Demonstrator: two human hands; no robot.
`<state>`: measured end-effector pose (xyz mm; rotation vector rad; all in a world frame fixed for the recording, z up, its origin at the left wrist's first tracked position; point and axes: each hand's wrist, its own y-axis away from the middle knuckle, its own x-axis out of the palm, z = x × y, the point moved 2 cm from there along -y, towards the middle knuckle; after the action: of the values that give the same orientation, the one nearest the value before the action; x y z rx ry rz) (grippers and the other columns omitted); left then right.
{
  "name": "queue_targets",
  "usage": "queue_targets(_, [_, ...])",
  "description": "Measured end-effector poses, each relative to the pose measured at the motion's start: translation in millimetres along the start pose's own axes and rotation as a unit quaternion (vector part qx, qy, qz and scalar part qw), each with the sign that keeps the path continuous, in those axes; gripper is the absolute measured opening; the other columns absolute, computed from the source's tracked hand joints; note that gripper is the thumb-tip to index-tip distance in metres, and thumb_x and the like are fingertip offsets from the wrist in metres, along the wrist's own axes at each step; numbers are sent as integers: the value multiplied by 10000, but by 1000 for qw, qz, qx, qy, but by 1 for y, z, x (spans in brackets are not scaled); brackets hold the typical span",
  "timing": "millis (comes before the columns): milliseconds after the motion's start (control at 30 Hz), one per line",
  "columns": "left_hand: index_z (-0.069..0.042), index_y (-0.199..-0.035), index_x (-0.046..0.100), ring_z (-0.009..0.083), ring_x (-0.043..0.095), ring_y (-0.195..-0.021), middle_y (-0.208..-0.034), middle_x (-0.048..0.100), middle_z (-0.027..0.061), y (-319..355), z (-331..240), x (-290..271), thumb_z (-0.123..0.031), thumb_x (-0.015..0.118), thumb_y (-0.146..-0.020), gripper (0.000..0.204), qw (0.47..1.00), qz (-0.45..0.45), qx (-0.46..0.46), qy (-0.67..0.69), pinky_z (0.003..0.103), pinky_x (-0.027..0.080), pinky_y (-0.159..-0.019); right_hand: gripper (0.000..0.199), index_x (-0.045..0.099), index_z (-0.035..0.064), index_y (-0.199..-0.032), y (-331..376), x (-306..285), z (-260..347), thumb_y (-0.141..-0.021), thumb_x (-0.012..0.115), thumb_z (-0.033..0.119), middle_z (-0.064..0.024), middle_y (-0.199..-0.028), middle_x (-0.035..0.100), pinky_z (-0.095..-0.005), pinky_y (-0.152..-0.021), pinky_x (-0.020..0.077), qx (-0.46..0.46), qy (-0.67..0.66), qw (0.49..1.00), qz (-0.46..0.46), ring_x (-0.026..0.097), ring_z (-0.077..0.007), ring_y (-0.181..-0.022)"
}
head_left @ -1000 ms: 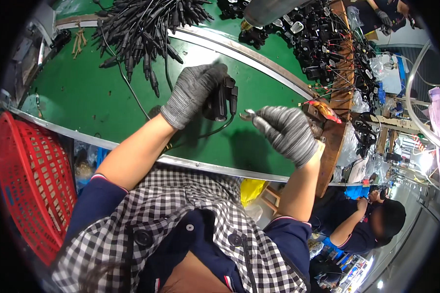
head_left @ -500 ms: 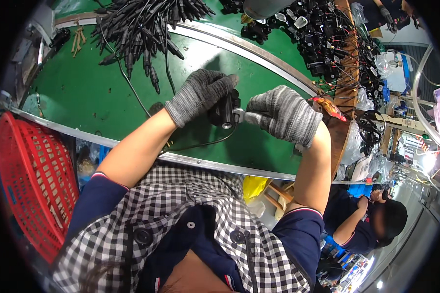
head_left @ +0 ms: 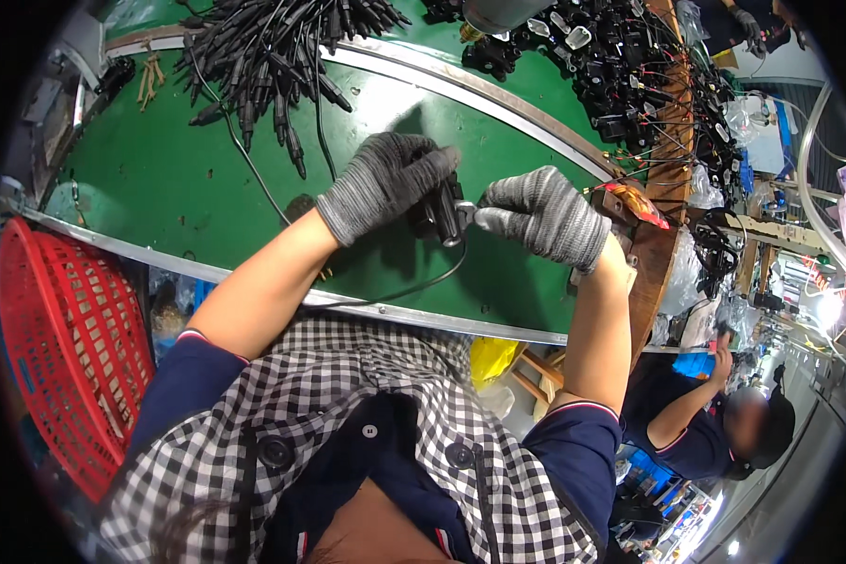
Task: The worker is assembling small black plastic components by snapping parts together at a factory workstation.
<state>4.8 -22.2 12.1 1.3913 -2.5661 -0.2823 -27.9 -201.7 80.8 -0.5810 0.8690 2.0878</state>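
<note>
My left hand (head_left: 388, 188), in a grey knit glove, is closed around a black plastic housing (head_left: 442, 221) above the green worktop. Its upper part is hidden behind my fingers. A thin black cable (head_left: 399, 296) runs from its lower end down to the left, toward the table edge. On the right, my gloved right hand (head_left: 547, 218) pinches a small pale grey piece (head_left: 466, 211) against the side of the housing. That piece is too small to name.
Black cables with connectors (head_left: 263, 70) are heaped at the far left. Beyond the metal rail (head_left: 536, 127) lie many black wired parts (head_left: 620, 75). A wooden ledge (head_left: 663, 273) borders the right, a red basket (head_left: 75, 348) the left. A co-worker (head_left: 724, 423) sits at lower right.
The black housing has tilted and shifted slightly right, and its cable bows out further. My right hand has turned a little, still at the pale piece. The co-worker's forearm has risen.
</note>
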Motion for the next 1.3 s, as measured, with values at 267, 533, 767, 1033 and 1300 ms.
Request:
queue_targets(267, [22, -821, 630, 138, 581, -558, -595, 588, 99, -3, 2, 0, -289, 534, -873, 330, 959, -42, 76, -270, 304, 447, -537, 185, 607, 6, -806, -8, 8, -3, -802, 633, 188, -154, -602, 494, -326, -527, 418, -12, 114, 993, -17, 445, -244, -510])
queue_targets(533, [-13, -877, 635, 113, 585, -618, -700, 627, 77, -19, 24, -13, -269, 529, -882, 277, 994, -56, 95, 10, 255, 464, -581, 188, 617, 21, -799, -16, 66, -16, -837, 610, 205, -54, -604, 571, -266, -496, 439, 52, -302, 922, -237, 533, -149, -533])
queue_targets(767, [-15, -877, 617, 90, 566, -718, -818, 631, 48, -11, 12, -17, -303, 509, -902, 309, 984, -107, 3, 144, 232, 459, -664, 156, 615, 48, -833, -21, 101, 22, -852, 587, 201, 20, -676, 596, -201, -509, 450, 90, -524, 770, -352, 539, -83, -578])
queue_targets(1033, [0, -957, 624, 85, 560, -724, -788, 626, 38, 3, -3, -14, -355, 515, -895, 376, 978, -139, 125, 96, 236, 456, -684, 210, 596, 40, -805, 21, 80, -11, -817, 615, 249, -11, -643, 551, -224, -490, 396, -5, -297, 870, -393, 518, -88, -561])
queue_targets(1300, [32, -981, 614, 92, 541, -725, -807, 633, 47, 2, -19, -1, -253, 516, -903, 311, 968, -135, 182, -103, 237, 437, -673, 310, 583, 53, -675, 22, 92, 33, -796, 613, 338, 16, -539, 507, -209, -437, 344, 104, -479, 841, -229, 454, -78, -460])
